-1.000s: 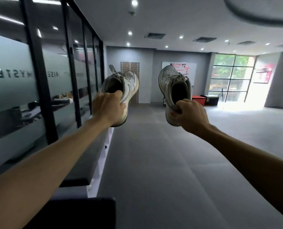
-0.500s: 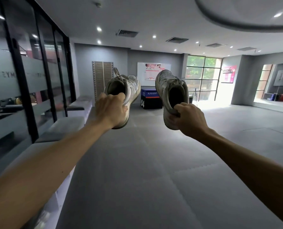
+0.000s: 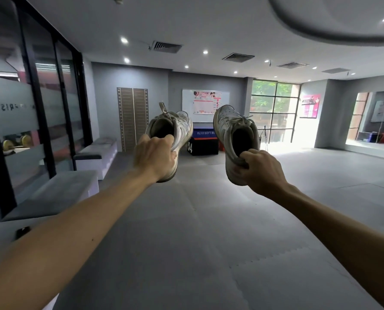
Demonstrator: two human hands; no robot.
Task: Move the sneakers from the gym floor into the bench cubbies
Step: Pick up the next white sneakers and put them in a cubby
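Note:
Both arms are stretched out in front of me at chest height, each hand carrying one worn white sneaker by its heel. My left hand (image 3: 154, 160) grips the heel collar of the left sneaker (image 3: 179, 128), toe pointing away. My right hand (image 3: 261, 173) pinches the heel of the right sneaker (image 3: 229, 121), toe up and away. A row of grey-topped white benches (image 3: 59, 193) runs along the glass wall on the left; their cubby openings are not visible from here.
Grey puzzle-mat floor (image 3: 197, 242) spreads ahead. A black and blue plyo soft box (image 3: 203, 139) stands at the far wall, behind the sneakers. The glass partition (image 3: 30, 108) lines the left side. Bright windows (image 3: 274, 113) are at the far right.
The view has swung right, away from the glass wall, so the benches slid to the left edge and more open floor shows. Both hands keep holding the sneakers out front.

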